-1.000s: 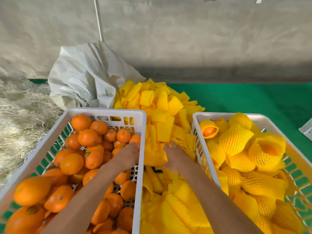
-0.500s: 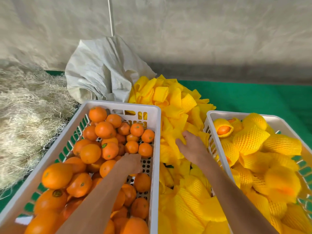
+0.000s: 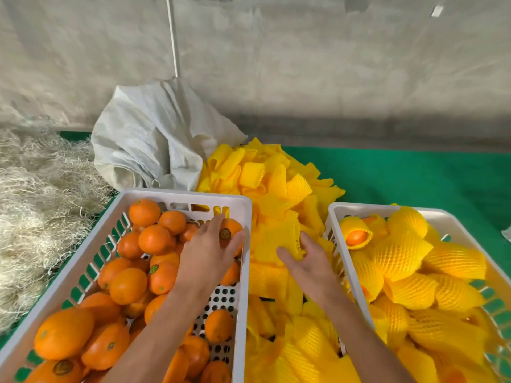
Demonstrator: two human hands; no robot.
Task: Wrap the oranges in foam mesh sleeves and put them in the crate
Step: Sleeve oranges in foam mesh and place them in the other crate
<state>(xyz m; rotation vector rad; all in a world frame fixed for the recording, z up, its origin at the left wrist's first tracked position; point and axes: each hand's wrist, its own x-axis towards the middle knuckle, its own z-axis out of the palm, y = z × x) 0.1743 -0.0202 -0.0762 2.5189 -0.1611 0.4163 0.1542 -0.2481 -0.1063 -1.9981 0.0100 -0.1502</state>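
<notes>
In the left crate (image 3: 243,208) the left hand (image 3: 206,252) is curling its fingers (image 3: 235,241) around an orange (image 3: 231,229) at the far right corner, while just right of it the right hand (image 3: 307,261) is pinching a foam sleeve (image 3: 276,241) on the pile, its mouth toward the orange.

Small round stickers sit on several oranges in the left crate (image 3: 243,205): one on the orange (image 3: 231,230) under the left hand (image 3: 206,252), one on an orange at the near left corner (image 3: 63,367), and another on an orange mid-crate (image 3: 153,269). Their print is too small and blurred to read. No other lettering is legible anywhere.
</notes>
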